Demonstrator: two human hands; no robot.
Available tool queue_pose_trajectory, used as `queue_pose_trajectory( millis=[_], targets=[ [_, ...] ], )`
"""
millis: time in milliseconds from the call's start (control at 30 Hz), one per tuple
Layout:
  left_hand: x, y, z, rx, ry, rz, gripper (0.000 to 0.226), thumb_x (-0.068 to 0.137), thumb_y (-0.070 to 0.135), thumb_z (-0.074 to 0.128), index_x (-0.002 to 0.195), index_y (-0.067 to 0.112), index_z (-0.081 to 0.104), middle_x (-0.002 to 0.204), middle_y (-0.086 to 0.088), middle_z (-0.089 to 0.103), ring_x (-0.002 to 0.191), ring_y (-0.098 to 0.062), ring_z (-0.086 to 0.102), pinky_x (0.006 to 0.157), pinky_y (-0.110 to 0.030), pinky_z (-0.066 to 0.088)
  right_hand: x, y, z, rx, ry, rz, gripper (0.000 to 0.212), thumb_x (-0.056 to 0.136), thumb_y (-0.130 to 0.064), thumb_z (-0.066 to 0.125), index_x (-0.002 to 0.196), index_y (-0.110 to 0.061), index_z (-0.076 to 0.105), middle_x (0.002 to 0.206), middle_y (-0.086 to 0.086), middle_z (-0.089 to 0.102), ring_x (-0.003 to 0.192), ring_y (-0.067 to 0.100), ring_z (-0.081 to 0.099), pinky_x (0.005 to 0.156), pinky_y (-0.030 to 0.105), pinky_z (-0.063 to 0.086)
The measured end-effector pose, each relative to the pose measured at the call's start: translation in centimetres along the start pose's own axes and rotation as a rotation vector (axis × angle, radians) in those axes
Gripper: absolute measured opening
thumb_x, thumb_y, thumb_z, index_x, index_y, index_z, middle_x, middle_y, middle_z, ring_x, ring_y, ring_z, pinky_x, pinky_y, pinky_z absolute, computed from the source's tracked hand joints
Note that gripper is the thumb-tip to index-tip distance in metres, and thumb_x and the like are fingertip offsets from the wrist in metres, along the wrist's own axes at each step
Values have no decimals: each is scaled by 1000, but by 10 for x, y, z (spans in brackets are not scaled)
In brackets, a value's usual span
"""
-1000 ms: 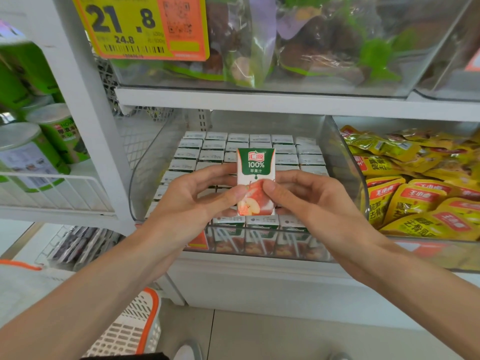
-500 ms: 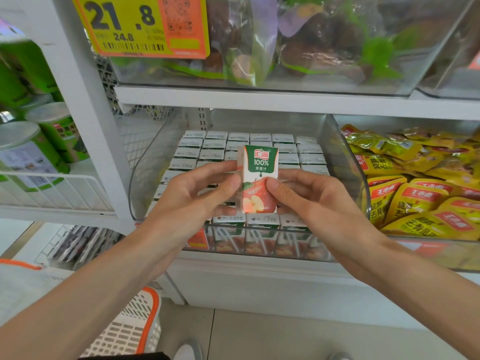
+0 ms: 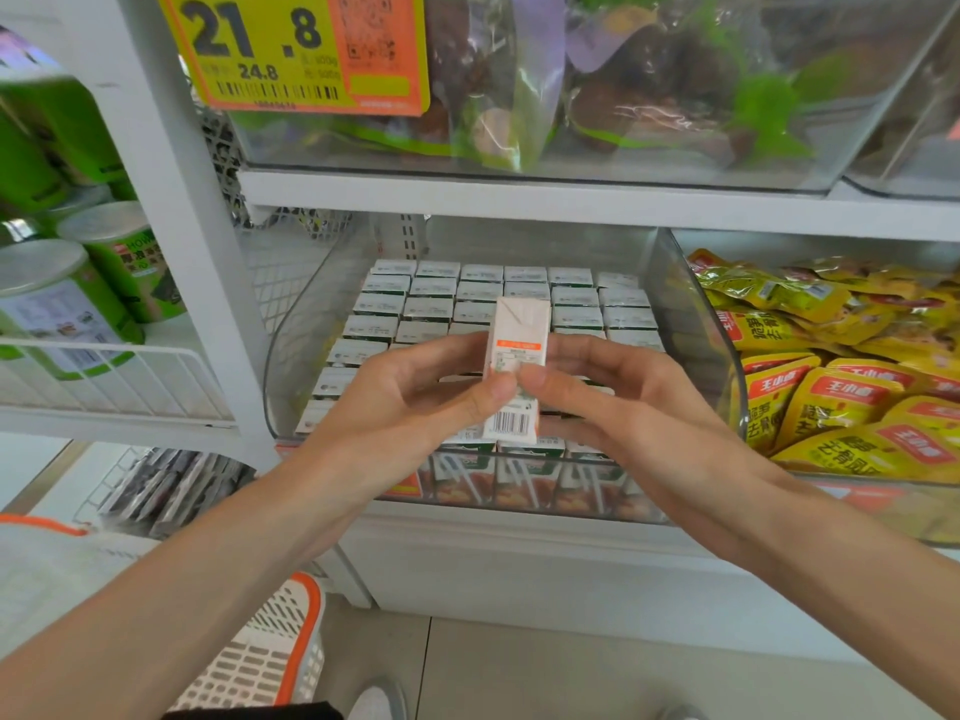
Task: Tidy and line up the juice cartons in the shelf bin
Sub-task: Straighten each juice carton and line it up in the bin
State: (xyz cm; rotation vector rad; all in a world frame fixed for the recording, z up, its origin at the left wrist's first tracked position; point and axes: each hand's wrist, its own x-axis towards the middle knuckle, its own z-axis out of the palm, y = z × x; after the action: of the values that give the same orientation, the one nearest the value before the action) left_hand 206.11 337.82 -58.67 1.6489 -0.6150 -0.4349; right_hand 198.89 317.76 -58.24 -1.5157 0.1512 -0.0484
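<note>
A small juice carton [image 3: 519,335] stands upright in the air above the clear shelf bin [image 3: 691,330]. Its white side with an orange label and a barcode faces me. My left hand [image 3: 410,402] pinches the carton from the left with thumb and fingers. From the right, my right hand [image 3: 618,407] pinches it, thumb across its front. Below and behind, several rows of juice cartons [image 3: 431,288] fill the bin, tops up. The rows nearest me are partly hidden by my hands.
A neighbouring bin on the right holds yellow snack bags [image 3: 841,387]. Green canisters [image 3: 62,304] sit behind a white wire rail at left. A price tag [image 3: 296,49] hangs on the upper bin. An orange-rimmed basket [image 3: 270,662] stands on the floor below.
Both hands have turned the carton about its upright axis: the green and red front with the apple picture faced me before, and now the white barcode side does. Its place is almost unchanged.
</note>
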Motion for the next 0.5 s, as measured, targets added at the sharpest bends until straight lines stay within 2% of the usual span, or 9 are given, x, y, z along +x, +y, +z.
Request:
queue_pose_trajectory(
  millis=[67, 133, 200, 267, 333, 433, 500],
  targets=[
    [1, -1, -1, 15, 19, -14, 50, 83, 52, 74, 131, 42, 69, 127, 24, 72, 120, 6, 65, 103, -25, 49, 1, 0, -1, -15, -16, -3, 33, 90, -26, 81, 121, -17, 77, 119, 0, 78, 109, 15, 76, 95, 23, 60],
    [2, -2, -2, 24, 24, -13, 54, 80, 54, 76, 132, 44, 67, 126, 25, 72, 119, 7, 65, 101, -25, 47, 0, 0, -2, -54, -34, -26, 32, 91, -25, 81, 122, -19, 77, 120, -2, 78, 112, 13, 75, 98, 23, 58],
    [2, -2, -2, 42, 35, 15, 54, 80, 44, 81, 132, 42, 66, 126, 24, 72, 120, 6, 65, 97, -18, 53, 0, 1, -3, -71, -47, -71, 35, 89, -15, 83, 124, -19, 76, 122, 0, 77, 113, 13, 75, 99, 23, 58],
    [2, -3, -2, 93, 74, 69, 57, 77, 26, 88, 129, 39, 67, 124, 23, 73, 120, 4, 66, 98, -13, 53, -1, 2, -4, -92, -50, -119, 45, 85, 0, 85, 124, -18, 73, 126, 1, 76, 118, 14, 73, 106, 32, 56],
    [3, -3, -1, 171, 108, 131, 62, 73, 11, 92, 124, 35, 67, 124, 23, 73, 122, 4, 65, 101, -16, 52, -1, 4, -3, -152, -60, -170, 51, 82, 10, 83, 124, -16, 69, 128, -1, 75, 123, 14, 70, 113, 41, 51],
    [4, -2, 0, 199, 135, 165, 62, 71, 4, 93, 121, 31, 68, 123, 20, 73, 125, 1, 63, 102, -27, 56, 0, 5, -3, -213, -53, -228, 56, 79, 11, 84, 124, -17, 68, 128, -6, 75, 125, 10, 68, 114, 40, 51],
    [4, -2, 0, 206, 151, 173, 62, 71, 4, 92, 121, 31, 68, 123, 21, 73, 125, 2, 62, 104, -24, 54, 0, 5, -4, -243, -45, -259, 57, 79, 9, 86, 124, -19, 68, 127, -9, 75, 126, 9, 67, 114, 37, 51]
  ],
)
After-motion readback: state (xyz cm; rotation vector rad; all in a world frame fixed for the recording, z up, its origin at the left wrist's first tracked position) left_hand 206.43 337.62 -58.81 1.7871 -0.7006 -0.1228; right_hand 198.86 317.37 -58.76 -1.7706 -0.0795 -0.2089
